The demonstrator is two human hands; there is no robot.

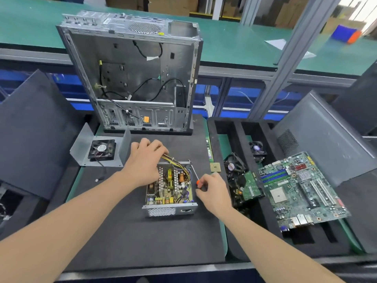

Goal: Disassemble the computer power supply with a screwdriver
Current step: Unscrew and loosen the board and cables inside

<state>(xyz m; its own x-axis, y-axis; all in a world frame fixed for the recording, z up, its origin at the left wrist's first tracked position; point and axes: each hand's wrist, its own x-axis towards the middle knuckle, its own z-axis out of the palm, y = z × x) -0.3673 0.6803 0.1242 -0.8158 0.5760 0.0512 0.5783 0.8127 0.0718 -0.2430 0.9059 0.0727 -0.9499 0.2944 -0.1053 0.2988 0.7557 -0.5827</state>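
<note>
On the dark foam mat (142, 231) in the middle of the surface, seen from your head camera, the power supply (169, 189) sits with its lid off, just on your side of the gutted case (132, 74). Your left hand (145, 162) lies over its far-left corner, fingers curled round the yellow and black wires (175, 161) where they leave the box. Your right hand (212, 190) pinches the orange-and-black handle of the screwdriver (194, 173). Its thin steel shaft slants toward the far-right corner of the box, but whether the tip sits in a screw can't be made out.

What could go wrong, by my judgement:
- With the tip only half seated, a turn could slip it out and skid the shaft across the board into the copper coil or the capacitors.
- Tugging the wires while the board is still fastened would strain their solder joints.
- The cut sheet-metal edges lie close to both your hands.
- A freed screw could roll off the mat and be hard to spot.

The box is thin bright steel, perforated on its near wall. The board is tan and crowded with pale finned heat sinks and upright parts. The mat looks soft and matte. A bent steel cover (81, 148) holding a black fan (102, 149) lies to the left, and a green motherboard (299, 190) to the right.
</note>
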